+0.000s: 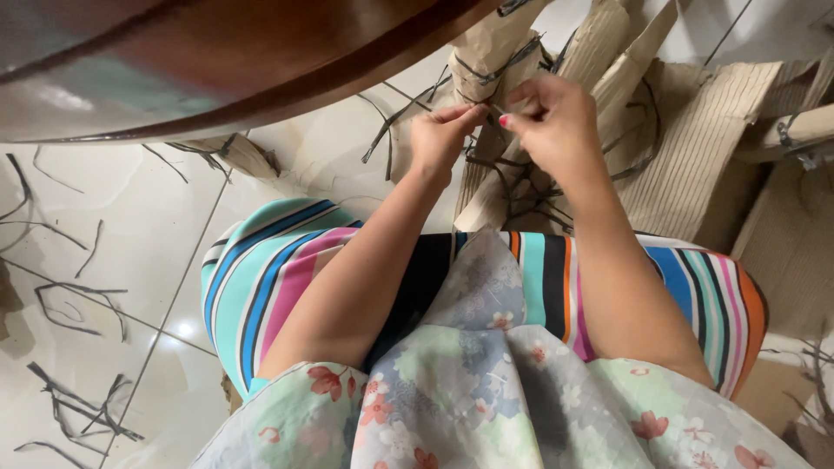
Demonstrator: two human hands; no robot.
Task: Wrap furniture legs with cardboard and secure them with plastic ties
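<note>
**Both hands pinching a dark tie at a bundle of corrugated card**

Grip: left hand (443, 135) and right hand (556, 117) meet at 12 o'clock in the view. Each grip is nearly closed, thumb against forefinger. Between them a thin dark tie (497, 111) seems to run, but it is too fine to tell whether both hands have hold of it. Right thumbnail painted red.

The tie belongs to the rolled cardboard bundle (495, 52), just above the hands, standing roughly upright and already banded with dark loops.

Outward: more corrugated sheets (695, 148) fan to 1–3 o'clock, ribbed, tan, soft-edged, some tied too. Loose dark strips (78, 300) lie scattered over the glossy pale tiled floor (139, 226) at 8–9 o'clock, curled and flat like cut strapping. A rounded dark wooden bench edge (261, 61) overhangs at 10–11 o'clock, polished and reflective. Striped skirt (269, 269) and floral blouse (486, 399) fill 6 o'clock.

Risks, as judgement: the tie is thin and smooth, so a fingertip pinch could slip and let the loop slacken. Pulling hard may crush the soft ribbing. The bundle leans unsupported and could topple. Strips on glossy tile are a slip hazard.
</note>
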